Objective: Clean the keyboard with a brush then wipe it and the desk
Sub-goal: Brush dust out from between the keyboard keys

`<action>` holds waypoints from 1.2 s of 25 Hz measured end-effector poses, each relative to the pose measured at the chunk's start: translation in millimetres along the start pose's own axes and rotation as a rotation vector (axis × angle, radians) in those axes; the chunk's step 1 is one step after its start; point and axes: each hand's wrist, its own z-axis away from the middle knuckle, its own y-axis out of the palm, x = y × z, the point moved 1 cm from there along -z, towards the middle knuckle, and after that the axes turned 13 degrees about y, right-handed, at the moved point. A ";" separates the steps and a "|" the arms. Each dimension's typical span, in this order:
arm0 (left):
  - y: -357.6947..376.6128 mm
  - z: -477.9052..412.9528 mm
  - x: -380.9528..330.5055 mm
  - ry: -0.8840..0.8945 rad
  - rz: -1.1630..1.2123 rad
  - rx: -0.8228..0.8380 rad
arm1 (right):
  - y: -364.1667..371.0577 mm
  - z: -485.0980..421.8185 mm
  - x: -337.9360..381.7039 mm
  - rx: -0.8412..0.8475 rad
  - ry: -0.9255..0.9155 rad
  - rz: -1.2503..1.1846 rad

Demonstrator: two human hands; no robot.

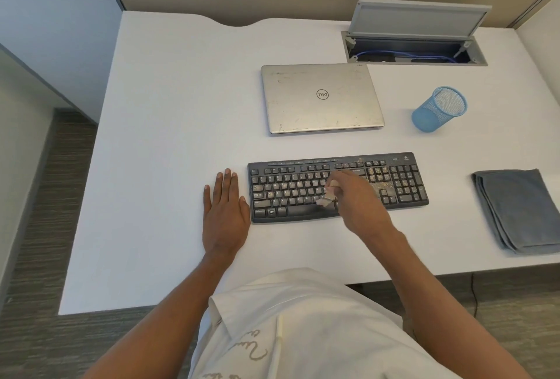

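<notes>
Right hand (354,196) grips a small brush (327,196) by its stub handle, bristles down on the keyboard (288,187), lower middle rows near the spacebar. Left hand (224,212) lies flat on the table (169,136), fingers straight, holding nothing, just beside the keyboard's left end; can't tell if the thumb touches it. Crumbs show on the right-centre keys.

Brush: probably light, stiff handle, soft bristles; a pinch at the handle suits. Keyboard: likely light, rigid, may slide on the smooth table; brace at an end, not on the keys. Cloth (515,209) is folded, well right of the keyboard, untouched: soft, limp; take it by an edge.
</notes>
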 end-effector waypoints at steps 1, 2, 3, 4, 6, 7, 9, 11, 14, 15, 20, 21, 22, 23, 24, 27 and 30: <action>-0.1 -0.1 0.0 0.000 -0.002 -0.001 | -3.6 -0.4 -3.5 -0.034 0.021 -0.011; -0.2 -0.1 -0.1 0.000 -0.005 -0.001 | -5.5 0.2 -4.5 -0.089 0.017 -0.027; -0.2 0.1 0.0 0.001 -0.007 0.000 | -4.4 2.2 -4.7 -0.148 -0.005 -0.065; -0.2 0.4 -0.1 0.002 -0.007 0.000 | -1.9 6.0 -3.1 -0.199 -0.029 -0.131; -0.1 0.6 -0.3 0.005 -0.005 -0.002 | 5.6 11.1 -0.1 -0.244 -0.049 -0.229; 0.0 0.5 0.2 0.005 -0.007 -0.004 | 10.5 12.5 1.1 -0.241 -0.047 -0.241; 0.8 0.4 1.2 0.010 -0.009 -0.007 | 18.3 12.3 0.3 -0.199 -0.027 -0.216; 1.1 0.0 0.5 0.010 -0.007 -0.011 | 18.6 8.9 -1.9 -0.152 0.011 -0.185; 0.2 0.1 0.2 0.006 -0.007 -0.004 | 14.8 7.0 -3.6 -0.199 0.034 -0.200; 0.2 0.1 0.3 0.007 -0.008 -0.004 | 14.4 7.5 -3.1 -0.219 0.026 -0.219; 1.9 0.2 1.4 0.006 -0.011 -0.001 | 18.7 6.5 -2.6 -0.137 0.018 -0.192; 1.9 0.2 1.3 0.006 -0.009 -0.005 | 18.3 5.6 -2.7 -0.130 0.023 -0.188; 1.7 0.2 1.2 0.006 -0.004 -0.008 | 17.2 6.4 -1.6 -0.140 0.017 -0.204; 1.4 0.2 1.1 0.006 0.001 -0.010 | 16.8 8.5 -0.2 -0.158 -0.001 -0.237; 1.1 0.4 1.0 0.006 0.003 -0.010 | 16.7 12.2 2.1 -0.174 -0.029 -0.276; 0.8 0.7 0.6 0.006 0.002 -0.011 | 23.2 17.7 4.7 -0.156 -0.090 -0.296; 1.1 0.3 0.2 0.004 0.001 -0.010 | 27.3 11.2 2.4 -0.102 -0.052 -0.187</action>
